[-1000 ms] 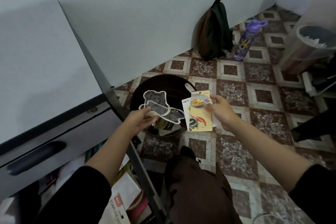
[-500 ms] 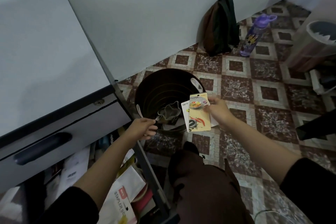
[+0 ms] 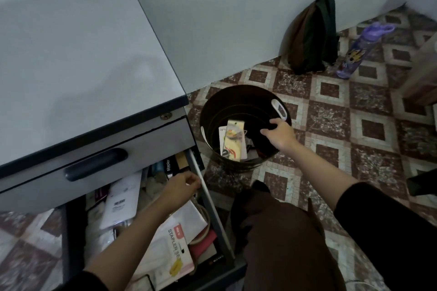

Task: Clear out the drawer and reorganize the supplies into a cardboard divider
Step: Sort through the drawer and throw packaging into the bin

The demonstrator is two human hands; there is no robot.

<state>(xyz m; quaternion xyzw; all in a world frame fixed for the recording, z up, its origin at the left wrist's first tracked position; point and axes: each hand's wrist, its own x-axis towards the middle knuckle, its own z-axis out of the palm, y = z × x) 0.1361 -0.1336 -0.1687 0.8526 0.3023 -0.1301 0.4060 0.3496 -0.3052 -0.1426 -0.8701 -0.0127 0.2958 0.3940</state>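
Having left the right hand (image 3: 279,136), now loosely spread and empty, the packaging cards (image 3: 233,142) lie in the bin (image 3: 236,101), centre frame; left hand (image 3: 182,186) returns to the drawer (image 3: 216,220), curled, hold unclear; clearing continues.

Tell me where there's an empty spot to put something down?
The grey cabinet top, from the wall to its dark front edge, is bare. So are the floor tiles between the bin, the backpack and the purple bottle. The open drawer is stuffed with a stapler box and papers.
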